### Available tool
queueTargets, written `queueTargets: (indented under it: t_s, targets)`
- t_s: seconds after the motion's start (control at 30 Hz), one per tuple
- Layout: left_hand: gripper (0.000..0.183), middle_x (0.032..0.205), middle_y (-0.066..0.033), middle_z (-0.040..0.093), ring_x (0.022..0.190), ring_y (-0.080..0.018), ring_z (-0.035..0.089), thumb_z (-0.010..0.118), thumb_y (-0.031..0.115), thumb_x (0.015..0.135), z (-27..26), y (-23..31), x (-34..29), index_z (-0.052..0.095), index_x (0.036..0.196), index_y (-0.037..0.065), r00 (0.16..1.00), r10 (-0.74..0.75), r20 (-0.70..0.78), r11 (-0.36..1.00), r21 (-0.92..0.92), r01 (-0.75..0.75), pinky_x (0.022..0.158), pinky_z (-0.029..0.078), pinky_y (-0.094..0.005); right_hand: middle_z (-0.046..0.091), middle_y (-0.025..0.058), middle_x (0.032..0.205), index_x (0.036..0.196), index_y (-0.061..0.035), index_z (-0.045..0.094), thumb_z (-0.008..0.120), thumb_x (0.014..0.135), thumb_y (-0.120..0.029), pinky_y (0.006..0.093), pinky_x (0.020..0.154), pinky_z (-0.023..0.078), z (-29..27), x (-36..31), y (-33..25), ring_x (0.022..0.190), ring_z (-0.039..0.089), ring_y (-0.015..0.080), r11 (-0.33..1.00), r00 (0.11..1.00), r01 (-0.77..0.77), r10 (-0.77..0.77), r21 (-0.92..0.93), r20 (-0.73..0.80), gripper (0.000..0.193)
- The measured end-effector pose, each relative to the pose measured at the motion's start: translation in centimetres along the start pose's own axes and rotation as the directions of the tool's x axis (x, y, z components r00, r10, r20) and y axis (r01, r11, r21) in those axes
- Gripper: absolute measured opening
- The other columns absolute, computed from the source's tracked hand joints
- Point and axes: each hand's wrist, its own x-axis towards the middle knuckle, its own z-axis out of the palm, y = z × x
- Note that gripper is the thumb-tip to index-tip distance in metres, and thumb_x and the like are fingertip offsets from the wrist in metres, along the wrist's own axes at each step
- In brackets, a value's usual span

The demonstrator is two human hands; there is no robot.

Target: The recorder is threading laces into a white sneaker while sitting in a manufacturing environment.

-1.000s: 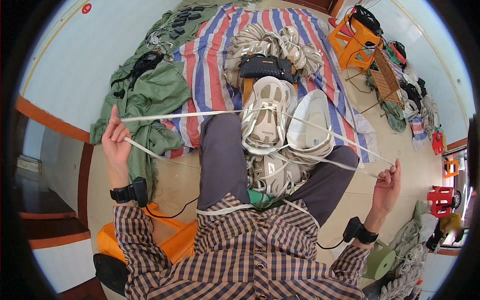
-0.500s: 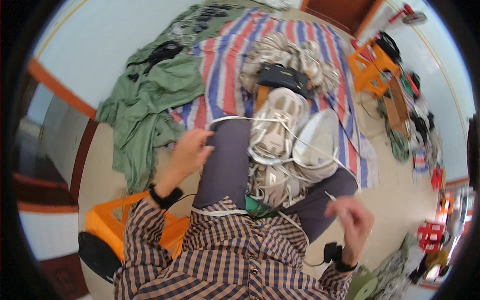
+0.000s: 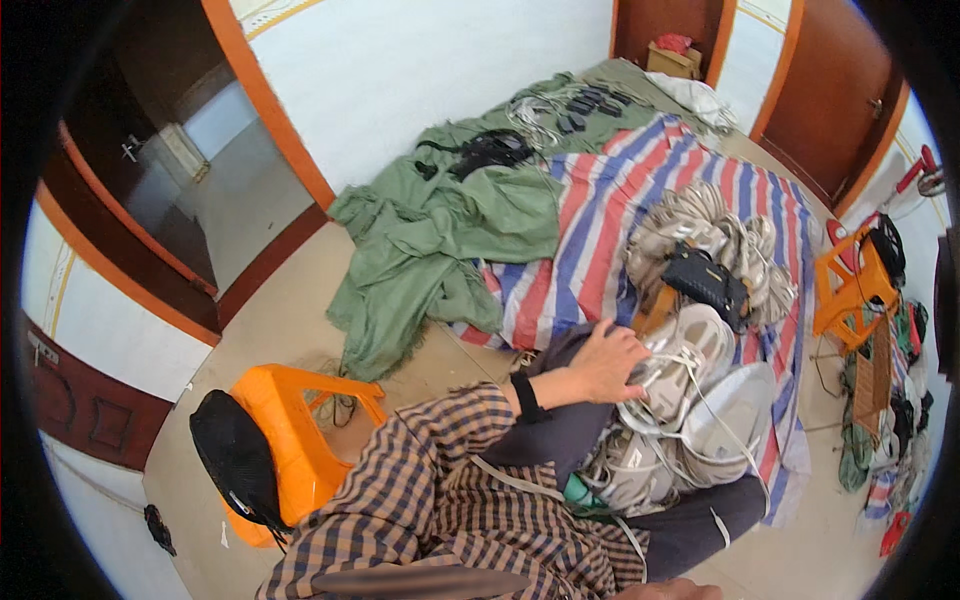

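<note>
My left hand (image 3: pixel 608 366) reaches over my knee beside the upper beige sneaker (image 3: pixel 690 355). Its fingers are apart, with no object visible in them; whether they touch the sneaker I cannot tell. Thin white laces (image 3: pixel 705 395) cross the sneakers and trail down over my thigh. A second shoe lies sole up, its pale sole (image 3: pixel 738 415) to the right. More sneakers (image 3: pixel 635 470) are bunched between my legs. Only the back of my right hand (image 3: pixel 670 590) shows at the lower edge; its fingers are hidden.
A dark pouch (image 3: pixel 706 281) lies beyond the shoes, before a pale heap (image 3: pixel 690 220) on a striped sheet (image 3: pixel 590 210). Green cloth (image 3: pixel 440 240) spreads left of it. Orange stools (image 3: pixel 290 430) stand at left and far right; a black cap (image 3: pixel 232 455) hangs on the left one.
The view has swung left. My left hand has moved right, from beside my knee to the upper sneaker. My right hand has dropped to the lower edge.
</note>
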Motion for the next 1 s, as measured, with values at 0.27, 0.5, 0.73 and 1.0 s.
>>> queueTargets:
  t_s: [0.27,0.5,0.73,1.0]
  targets:
    - [0.062,0.105,-0.0149,0.057,0.112,-0.0296,0.046,0.06,0.052,0.078,-0.4,1.4,0.5,0.054,0.115,0.004,0.981,-0.191,0.03,0.981,0.033,0.19,0.103,0.023,-0.0542,0.059,0.0215,0.09,0.086,0.0072,0.061,0.065,0.082,-0.01,0.0402,0.063,0.051,-0.2,0.2,0.7,0.071,0.061,0.0298,1.0,0.999,-0.007,0.008,0.02,-0.042,0.018]
    - [0.056,0.102,-0.0137,0.058,0.111,-0.0278,0.045,0.059,0.05,0.078,0.9,1.6,0.9,0.056,0.11,0.003,0.985,-0.171,-0.033,0.985,0.0,0.171,0.103,0.02,-0.0523,0.06,0.0202,0.087,0.081,0.0045,0.062,0.063,0.08,-0.007,0.0394,0.06,0.05,0.8,0.5,2.0,0.069,0.058,0.0294,0.975,0.977,0.206,-0.2,0.084,-0.076,0.012]
    - [0.057,0.106,-0.0143,0.056,0.113,-0.0288,0.044,0.058,0.049,0.08,0.1,1.3,0.6,0.055,0.114,0.003,0.976,-0.21,0.059,0.978,0.001,0.211,0.104,0.02,-0.0531,0.06,0.0185,0.084,0.076,0.0032,0.06,0.062,0.08,-0.008,0.0397,0.058,0.051,1.1,0.0,1.7,0.066,0.058,0.0276,0.983,0.969,0.183,-0.185,-0.028,-0.166,0.011]
    - [0.06,0.108,-0.0153,0.057,0.115,-0.0294,0.043,0.057,0.052,0.079,0.4,1.4,1.3,0.057,0.113,0.002,0.975,-0.215,0.051,0.976,-0.003,0.216,0.106,0.018,-0.055,0.057,0.0146,0.081,0.077,-0.001,0.057,0.058,0.088,-0.011,0.0434,0.06,0.051,-0.2,-1.7,2.0,0.064,0.056,0.0261,0.988,0.985,0.15,-0.146,0.043,-0.097,0.015]
